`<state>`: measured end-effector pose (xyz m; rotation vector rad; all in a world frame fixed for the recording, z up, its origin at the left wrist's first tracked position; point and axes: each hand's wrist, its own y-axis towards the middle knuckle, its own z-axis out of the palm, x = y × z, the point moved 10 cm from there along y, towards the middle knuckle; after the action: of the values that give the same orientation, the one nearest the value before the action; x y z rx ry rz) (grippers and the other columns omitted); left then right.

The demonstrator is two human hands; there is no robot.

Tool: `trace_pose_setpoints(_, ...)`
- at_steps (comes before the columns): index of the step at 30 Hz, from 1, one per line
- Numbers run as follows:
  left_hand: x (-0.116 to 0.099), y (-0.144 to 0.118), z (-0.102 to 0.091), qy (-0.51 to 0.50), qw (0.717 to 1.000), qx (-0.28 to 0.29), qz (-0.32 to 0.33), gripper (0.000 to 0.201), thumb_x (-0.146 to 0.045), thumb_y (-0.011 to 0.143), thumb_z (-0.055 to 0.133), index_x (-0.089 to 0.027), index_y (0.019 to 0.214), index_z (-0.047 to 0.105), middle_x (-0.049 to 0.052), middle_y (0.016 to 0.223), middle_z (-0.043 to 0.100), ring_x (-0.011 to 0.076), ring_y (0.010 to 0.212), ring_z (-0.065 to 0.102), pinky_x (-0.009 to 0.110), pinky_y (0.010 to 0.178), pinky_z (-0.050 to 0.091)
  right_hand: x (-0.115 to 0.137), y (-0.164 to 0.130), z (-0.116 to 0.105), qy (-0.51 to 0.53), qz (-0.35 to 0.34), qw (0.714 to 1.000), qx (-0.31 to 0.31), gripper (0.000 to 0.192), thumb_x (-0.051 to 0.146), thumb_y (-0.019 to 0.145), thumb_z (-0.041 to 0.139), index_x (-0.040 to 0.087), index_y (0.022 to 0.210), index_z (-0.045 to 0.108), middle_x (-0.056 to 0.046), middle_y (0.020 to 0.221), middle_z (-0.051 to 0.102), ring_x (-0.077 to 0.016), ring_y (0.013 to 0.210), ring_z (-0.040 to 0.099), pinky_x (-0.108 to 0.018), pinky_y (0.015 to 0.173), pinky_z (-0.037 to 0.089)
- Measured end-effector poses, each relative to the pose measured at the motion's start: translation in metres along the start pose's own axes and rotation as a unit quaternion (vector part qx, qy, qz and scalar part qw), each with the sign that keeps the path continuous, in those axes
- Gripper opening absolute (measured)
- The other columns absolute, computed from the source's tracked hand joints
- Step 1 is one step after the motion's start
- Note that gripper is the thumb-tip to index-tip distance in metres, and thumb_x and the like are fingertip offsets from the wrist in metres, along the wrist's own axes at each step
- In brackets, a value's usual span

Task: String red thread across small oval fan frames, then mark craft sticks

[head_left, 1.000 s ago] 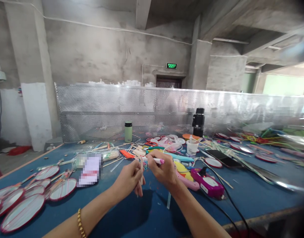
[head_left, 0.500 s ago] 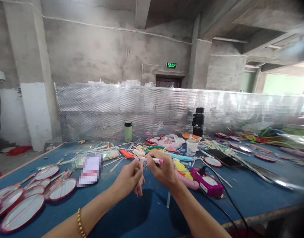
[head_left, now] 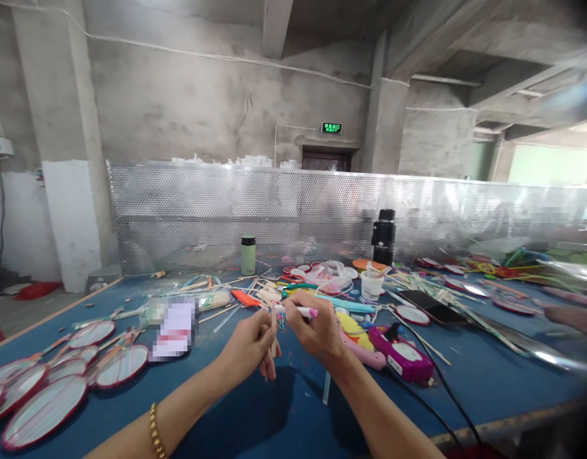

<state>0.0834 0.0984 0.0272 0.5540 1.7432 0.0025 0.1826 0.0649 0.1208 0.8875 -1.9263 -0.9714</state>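
Over my remote feed I see red-rimmed discs (head_left: 44, 411) leftmost, then the left hand (head_left: 249, 339) pinching a wooden stick (head_left: 274, 338) above the blue table (head_left: 236, 424), and the right hand (head_left: 315, 328) gripping a white pen (head_left: 300, 311) near the stick's top

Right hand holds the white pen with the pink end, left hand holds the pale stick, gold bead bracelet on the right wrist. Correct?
Not the bracelet: the head view shows the gold bead bracelet on the left wrist. The rest holds: right hand on the pen, left hand on the pale stick.
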Motion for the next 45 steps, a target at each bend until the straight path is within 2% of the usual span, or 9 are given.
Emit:
trace_pose_setpoints(10, -0.0003, -0.0004, 0.0004, 0.001, 1.0, 0.0, 0.006, 0.025, -0.042, 0.091, 0.047, -0.021, 0.08, 0.039, -0.002, 0.053, 0.062, 0.0127, 0.036, 0.06, 0.017, 0.035, 0.037, -0.0023, 0.0, 0.0013, -0.015, 0.0, 1.0, 0.005, 0.026, 0.021, 0.089, 0.048, 0.018, 0.064, 0.055, 0.002, 0.059, 0.055, -0.0096, 0.054, 0.045, -0.023, 0.055, 0.034)
trace_pose_setpoints(16, -0.0041, -0.0022, -0.0001, -0.001, 1.0, -0.004, -0.001, 0.022, -0.039, 0.091, 0.048, -0.021, 0.08, 0.039, -0.003, 0.053, 0.062, 0.0124, 0.036, 0.06, 0.017, 0.035, 0.037, -0.004, 0.0007, -0.0054, -0.013, 0.01, 0.999, -0.029, 0.026, 0.022, 0.09, 0.047, 0.018, 0.065, 0.056, 0.0, 0.063, 0.058, -0.0108, 0.056, 0.047, -0.023, 0.057, 0.036)
trace_pose_setpoints(19, -0.0041, -0.0021, 0.0004, 0.006, 1.0, 0.0, 0.002, 0.021, -0.037, 0.091, 0.048, -0.021, 0.081, 0.04, -0.003, 0.055, 0.063, 0.0126, 0.037, 0.061, 0.017, 0.036, 0.037, -0.0038, 0.0009, -0.0026, -0.018, 0.01, 1.0, -0.017, 0.025, 0.022, 0.089, 0.047, 0.018, 0.067, 0.057, 0.001, 0.062, 0.058, -0.0106, 0.055, 0.047, -0.023, 0.056, 0.036)
trace_pose_setpoints(26, -0.0008, -0.0006, -0.0008, 0.009, 1.0, -0.001, 0.009, 0.027, -0.045, 0.092, 0.047, -0.022, 0.08, 0.04, -0.002, 0.051, 0.062, 0.0128, 0.035, 0.059, 0.018, 0.036, 0.038, -0.0028, 0.0012, -0.0071, -0.015, 0.011, 0.999, -0.037, 0.025, 0.022, 0.089, 0.048, 0.018, 0.066, 0.056, 0.0, 0.063, 0.058, -0.0113, 0.057, 0.049, -0.023, 0.057, 0.037)
trace_pose_setpoints(31, -0.0014, -0.001, -0.0003, 0.012, 1.0, 0.001, 0.008, 0.025, -0.042, 0.092, 0.047, -0.021, 0.082, 0.041, -0.002, 0.054, 0.063, 0.0127, 0.036, 0.06, 0.018, 0.036, 0.038, -0.0038, 0.0012, -0.0028, -0.016, 0.009, 1.0, -0.018, 0.024, 0.022, 0.09, 0.049, 0.018, 0.068, 0.058, 0.001, 0.063, 0.059, -0.0103, 0.055, 0.047, -0.023, 0.056, 0.036)
trace_pose_setpoints(45, -0.0014, -0.0012, -0.001, -0.001, 1.0, -0.003, 0.001, 0.029, -0.047, 0.091, 0.049, -0.022, 0.079, 0.04, -0.003, 0.051, 0.061, 0.0122, 0.034, 0.058, 0.018, 0.035, 0.038, -0.002, 0.0016, -0.0056, -0.01, 0.011, 1.0, -0.022, 0.024, 0.021, 0.088, 0.047, 0.019, 0.066, 0.056, 0.0, 0.062, 0.059, -0.0115, 0.057, 0.049, -0.024, 0.057, 0.038)
